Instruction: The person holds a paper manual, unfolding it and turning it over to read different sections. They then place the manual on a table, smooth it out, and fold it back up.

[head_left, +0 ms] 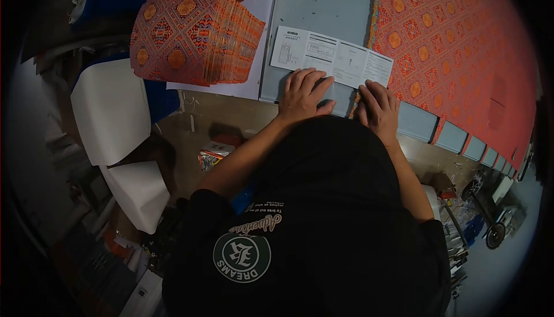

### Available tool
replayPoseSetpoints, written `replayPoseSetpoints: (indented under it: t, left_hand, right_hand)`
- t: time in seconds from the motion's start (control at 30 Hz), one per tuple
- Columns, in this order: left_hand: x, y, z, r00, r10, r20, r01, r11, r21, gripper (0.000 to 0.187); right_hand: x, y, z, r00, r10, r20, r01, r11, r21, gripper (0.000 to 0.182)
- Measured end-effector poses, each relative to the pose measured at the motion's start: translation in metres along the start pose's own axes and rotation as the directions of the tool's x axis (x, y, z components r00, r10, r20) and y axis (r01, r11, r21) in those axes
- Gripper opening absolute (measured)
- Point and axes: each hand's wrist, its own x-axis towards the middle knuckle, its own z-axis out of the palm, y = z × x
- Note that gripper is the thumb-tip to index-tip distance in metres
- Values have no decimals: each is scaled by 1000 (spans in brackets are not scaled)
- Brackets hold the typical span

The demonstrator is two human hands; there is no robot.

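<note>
A long white printed leaflet (333, 55) lies unfolded on the blue-grey table, with fold creases between its panels and small drawings and text on it. My left hand (303, 95) rests on the table at the leaflet's lower edge, its fingers apart and the fingertips touching the paper. At the lower right corner of the same leaflet is my right hand (379, 109), fingers stretched out and slightly bent, the tips on or beside the edge. The leaflet's right end meets a red-orange patterned sheet stack (438, 46).
A thick fanned stack of red-orange patterned paper (190, 37) stands on a white sheet (259, 74) at the left. Beside the table are a white chair (112, 109) and a small packet (216, 151) below. The blue-grey tabletop (323, 0) carries small scraps.
</note>
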Motion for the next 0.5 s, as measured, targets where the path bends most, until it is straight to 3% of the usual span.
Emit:
replayPoseSetpoints:
  t: [0.5]
  left_hand:
    - [1,0,0,1000,-3,14,2,1000,19,54]
  right_hand:
    - [-3,5,3,1000,10,28,-10,1000,11,52]
